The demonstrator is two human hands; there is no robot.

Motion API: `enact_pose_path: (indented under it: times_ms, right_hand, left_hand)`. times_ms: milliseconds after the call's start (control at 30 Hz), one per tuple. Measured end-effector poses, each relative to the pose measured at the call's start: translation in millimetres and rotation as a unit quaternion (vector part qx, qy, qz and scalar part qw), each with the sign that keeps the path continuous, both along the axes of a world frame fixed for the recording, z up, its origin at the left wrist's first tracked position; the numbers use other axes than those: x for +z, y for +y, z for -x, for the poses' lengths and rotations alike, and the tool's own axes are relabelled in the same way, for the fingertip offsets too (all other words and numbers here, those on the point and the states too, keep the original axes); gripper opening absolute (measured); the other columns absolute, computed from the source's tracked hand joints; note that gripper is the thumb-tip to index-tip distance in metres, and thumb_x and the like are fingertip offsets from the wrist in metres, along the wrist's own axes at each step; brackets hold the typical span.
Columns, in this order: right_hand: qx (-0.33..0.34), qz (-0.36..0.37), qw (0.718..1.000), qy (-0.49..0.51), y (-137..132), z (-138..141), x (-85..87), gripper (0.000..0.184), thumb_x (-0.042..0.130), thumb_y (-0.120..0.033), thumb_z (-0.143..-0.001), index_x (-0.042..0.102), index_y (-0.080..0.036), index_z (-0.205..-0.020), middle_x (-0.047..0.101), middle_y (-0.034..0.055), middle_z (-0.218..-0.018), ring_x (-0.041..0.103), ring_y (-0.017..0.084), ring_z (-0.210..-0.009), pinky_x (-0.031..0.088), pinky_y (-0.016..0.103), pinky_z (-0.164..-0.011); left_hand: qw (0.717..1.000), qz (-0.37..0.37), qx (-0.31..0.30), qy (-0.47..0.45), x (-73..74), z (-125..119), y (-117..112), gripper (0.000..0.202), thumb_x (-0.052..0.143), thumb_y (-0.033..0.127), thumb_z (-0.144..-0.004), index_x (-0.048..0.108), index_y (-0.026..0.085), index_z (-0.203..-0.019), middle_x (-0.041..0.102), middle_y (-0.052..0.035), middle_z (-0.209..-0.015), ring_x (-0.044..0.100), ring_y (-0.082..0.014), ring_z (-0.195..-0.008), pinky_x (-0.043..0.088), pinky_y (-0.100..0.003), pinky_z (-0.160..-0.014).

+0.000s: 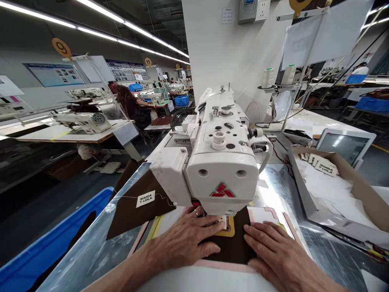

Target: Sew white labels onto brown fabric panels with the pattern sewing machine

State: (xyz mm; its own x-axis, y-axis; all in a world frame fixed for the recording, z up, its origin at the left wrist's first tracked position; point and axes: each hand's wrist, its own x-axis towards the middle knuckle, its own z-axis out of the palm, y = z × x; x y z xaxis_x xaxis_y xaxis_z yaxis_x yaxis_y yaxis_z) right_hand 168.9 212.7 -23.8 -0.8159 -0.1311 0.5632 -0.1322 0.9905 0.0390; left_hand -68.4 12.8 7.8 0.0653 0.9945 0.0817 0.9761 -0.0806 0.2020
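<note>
In the head view, the landmark is the bulky white sewing machine with a red three-diamond emblem (223, 174), standing on a shiny metal bench (330, 245). The flat dark-brown sheet of material (232, 248) lies directly under and in front of the machine's head, with a small white rectangular label with black print (225, 222) on it, inside a yellow round-cornered frame (231, 232). The left hand (188, 235) lies palm down in front of the machine, its grip open, fingers spread over the label and sheet; the right hand (276, 249) rests to the front right of the machine, its grip likewise open, fingertips at the sheet's right edge. Neither hand is closed around anything. For good work here, light, even pressure from flat fingers should keep the sheet smooth and the label square within the frame; pushing harder on one side could skew it. Fingertips lie very near the underside of the machine's head, so keeping them clear of the needle area matters; the needle itself cannot be made out. Left of the machine lies another brown sheet (127, 221) bearing a matching label (146, 198); right of it, an open cardboard box (369, 198) holds more labels (326, 166).
</note>
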Motion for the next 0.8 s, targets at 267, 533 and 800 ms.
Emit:
enact_pose_path:
  times_ms: [267, 533, 800]
  right_hand:
    - [-0.013, 0.042, 0.999, -0.001, -4.3, 7.2, -1.1, 0.03, 0.052, -0.041, -0.11, 0.075, -0.024, -0.116, 0.078, -0.0049, -0.122, 0.07, 0.019, -0.103, 0.052, 0.035, -0.09]
    - [-0.019, 0.049, 0.999, -0.008, -4.8, 6.8, 0.9, 0.027, 0.054, -0.038, -0.109, 0.075, -0.023, -0.118, 0.078, -0.0021, -0.122, 0.07, 0.02, -0.102, 0.051, 0.036, -0.09]
    - [-0.03, 0.073, 0.996, -0.046, -6.1, 4.9, -3.6, 0.025, 0.058, -0.037, -0.106, 0.073, -0.023, -0.121, 0.076, -0.002, -0.126, 0.069, 0.022, -0.106, 0.05, 0.038, -0.094]
  left_hand:
    - [1.0, 0.017, 0.012, 0.013, -6.1, -1.0, -3.3, 0.05, 0.068, 0.046, -0.104, 0.054, 0.036, -0.151, 0.062, -0.0013, -0.148, 0.059, -0.0307, -0.134, 0.038, -0.049, -0.117]
    - [0.999, 0.035, 0.005, 0.04, -4.4, 0.0, -2.7, 0.063, 0.08, 0.031, -0.094, 0.055, 0.037, -0.151, 0.06, -0.0004, -0.15, 0.06, -0.0331, -0.133, 0.044, -0.05, -0.116]
    - [0.999, 0.033, -0.001, 0.042, -8.5, 2.8, -3.9, 0.069, 0.082, 0.028, -0.092, 0.052, 0.035, -0.154, 0.059, -0.0021, -0.151, 0.059, -0.0346, -0.134, 0.045, -0.055, -0.116]
